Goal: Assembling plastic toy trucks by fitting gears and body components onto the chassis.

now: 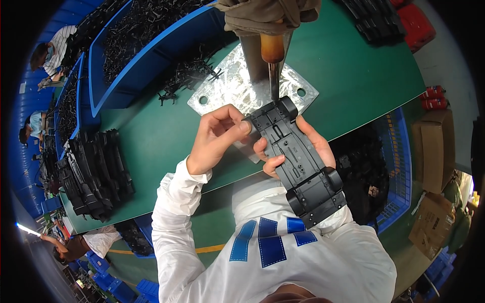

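A black plastic toy car chassis with wheels lies underside up in my right hand, which cups it from below. My left hand pinches the chassis's front left corner with thumb and fingers. Just above the chassis's front end hangs a tool with a brown wooden handle and a metal tip. Under it lies a shiny metal plate with corner holes, on the green table.
Blue bins full of small black plastic parts stand at the back left. A stack of black chassis parts lies at the left. A blue crate sits at the right, cardboard boxes beyond. Other people work at the far left.
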